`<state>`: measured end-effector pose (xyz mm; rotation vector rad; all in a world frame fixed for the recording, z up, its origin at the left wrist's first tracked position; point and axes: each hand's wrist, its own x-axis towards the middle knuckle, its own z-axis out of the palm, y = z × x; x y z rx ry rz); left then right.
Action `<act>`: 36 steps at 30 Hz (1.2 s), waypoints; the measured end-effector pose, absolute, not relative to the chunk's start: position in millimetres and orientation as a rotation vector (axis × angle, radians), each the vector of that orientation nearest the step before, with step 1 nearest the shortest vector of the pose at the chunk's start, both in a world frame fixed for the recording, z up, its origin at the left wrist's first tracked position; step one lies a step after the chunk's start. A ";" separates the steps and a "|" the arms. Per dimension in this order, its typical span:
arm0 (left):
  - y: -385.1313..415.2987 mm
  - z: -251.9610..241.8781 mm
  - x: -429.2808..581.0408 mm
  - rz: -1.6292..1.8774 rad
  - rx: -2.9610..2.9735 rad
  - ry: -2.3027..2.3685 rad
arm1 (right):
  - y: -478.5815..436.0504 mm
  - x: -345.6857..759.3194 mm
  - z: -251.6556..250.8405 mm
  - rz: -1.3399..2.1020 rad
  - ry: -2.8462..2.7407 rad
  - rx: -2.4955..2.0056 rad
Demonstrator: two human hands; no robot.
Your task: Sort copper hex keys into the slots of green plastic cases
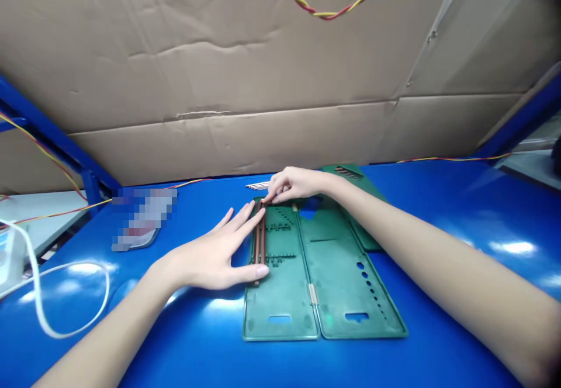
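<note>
A green plastic case (280, 300) lies unfolded on the blue table, with slotted holders in its left half and a row of graded holes in its right. Long brown hex keys (262, 242) lie side by side along its left edge. My left hand (214, 253) is spread over that edge, its fingertips and thumb touching or close to the keys. At their far end, my right hand (291, 184) is curled, finger and thumb pinched at a key's top; the fingers partly hide it.
Thin silvery rods (258, 186) lie behind the case. Another green case (372, 192) sits behind my right forearm. A blurred clear packet (146, 221) is at left, beside a white cable (107, 286). Cardboard (263, 84) closes off the back, with a red-yellow twisted wire (324, 15) hanging there.
</note>
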<state>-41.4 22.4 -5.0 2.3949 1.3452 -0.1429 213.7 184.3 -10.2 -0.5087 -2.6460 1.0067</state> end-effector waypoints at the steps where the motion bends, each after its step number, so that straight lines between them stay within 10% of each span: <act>1: 22.3 -5.1 -41.4 -0.143 2.387 1.352 | 184.2 213.5 -10.4 0.997 -2.653 -0.503; 36: 28.3 3.3 -25.5 -0.280 2.409 1.327 | 181.2 212.4 -13.1 0.832 -2.775 -0.418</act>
